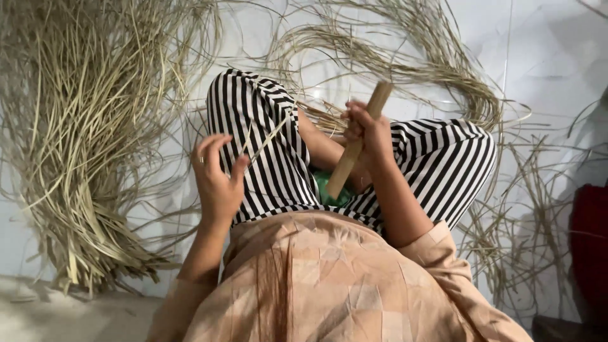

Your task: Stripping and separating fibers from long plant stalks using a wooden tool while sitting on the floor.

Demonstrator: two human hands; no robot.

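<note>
I sit cross-legged on the floor in black-and-white striped trousers. My right hand grips a flat wooden stick that slants from upper right down toward my lap. My left hand hovers by my left knee and pinches a thin pale straw strip between thumb and fingers; the strip runs up across the knee toward the right hand. Something green peeks out in my lap under the stick's lower end.
A thick heap of dry straw strips lies on the white floor to my left. More loose strips curve behind my knees and scatter at the right. A dark red object stands at the right edge.
</note>
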